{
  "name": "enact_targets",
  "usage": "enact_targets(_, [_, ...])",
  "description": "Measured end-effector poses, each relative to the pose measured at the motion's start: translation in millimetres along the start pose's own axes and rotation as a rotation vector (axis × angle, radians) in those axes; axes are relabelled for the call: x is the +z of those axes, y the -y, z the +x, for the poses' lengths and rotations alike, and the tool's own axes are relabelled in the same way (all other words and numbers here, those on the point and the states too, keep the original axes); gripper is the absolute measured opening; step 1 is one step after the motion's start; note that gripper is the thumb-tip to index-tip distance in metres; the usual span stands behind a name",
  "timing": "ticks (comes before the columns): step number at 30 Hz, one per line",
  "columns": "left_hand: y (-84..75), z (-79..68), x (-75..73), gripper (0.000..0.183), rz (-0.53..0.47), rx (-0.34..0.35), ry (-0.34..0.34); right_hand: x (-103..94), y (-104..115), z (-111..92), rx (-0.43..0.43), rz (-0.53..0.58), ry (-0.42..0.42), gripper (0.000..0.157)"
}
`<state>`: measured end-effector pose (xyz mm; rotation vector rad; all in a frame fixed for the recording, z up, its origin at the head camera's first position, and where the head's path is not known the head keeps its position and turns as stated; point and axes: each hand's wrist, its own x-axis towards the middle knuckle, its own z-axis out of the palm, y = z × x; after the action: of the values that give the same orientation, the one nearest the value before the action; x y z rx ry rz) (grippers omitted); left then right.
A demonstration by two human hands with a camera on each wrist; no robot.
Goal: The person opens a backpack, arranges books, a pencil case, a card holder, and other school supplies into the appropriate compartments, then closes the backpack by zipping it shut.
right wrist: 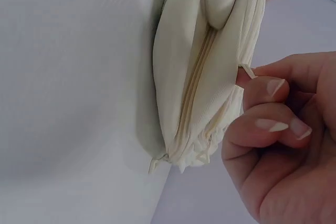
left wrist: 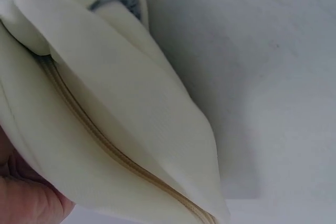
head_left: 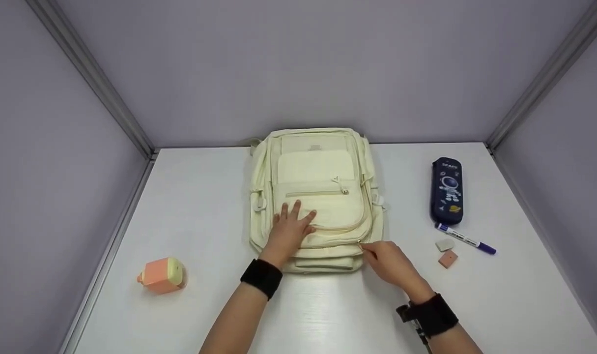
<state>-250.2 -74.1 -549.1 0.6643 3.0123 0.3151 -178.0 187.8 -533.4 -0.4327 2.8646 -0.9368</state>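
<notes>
A cream backpack [head_left: 315, 167] lies on the white table, its front pockets facing up. My left hand [head_left: 287, 235] rests on the lower front pocket with its fingers spread. At the bag's lower right corner, my right hand [head_left: 389, 261] pinches a zipper pull between thumb and forefinger. The right wrist view shows the small cream zipper pull [right wrist: 247, 71] at those fingertips. A tan zipper [left wrist: 107, 142] runs along the bag's lower side in the left wrist view, where only part of my left hand appears at the lower left.
To the right lie a dark blue pencil case [head_left: 446, 191], a marker [head_left: 465, 238], a grey-white eraser [head_left: 444, 245] and a pinkish block [head_left: 447, 259]. An orange and yellow bottle-like thing [head_left: 163, 275] is at the left. Grey panels [head_left: 318, 64] enclose the table's back and sides.
</notes>
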Motion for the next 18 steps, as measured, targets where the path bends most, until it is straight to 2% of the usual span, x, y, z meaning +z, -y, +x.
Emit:
enact_targets(4, [0.4,-0.1,-0.3,0.051,0.000,0.005,0.000,7.9,13,-2,-0.050,-0.001,-0.003,0.020])
enact_targets(9, [0.1,-0.7,-1.4,0.051,-0.038,0.001,-0.006,14.8,27,-1,-0.069,0.001,-0.007,0.037])
enact_targets(18, [-0.5,-0.9,-2.3,0.051,-0.047,-0.005,-0.006,23.4,46,2,-0.100,-0.021,0.001,0.024])
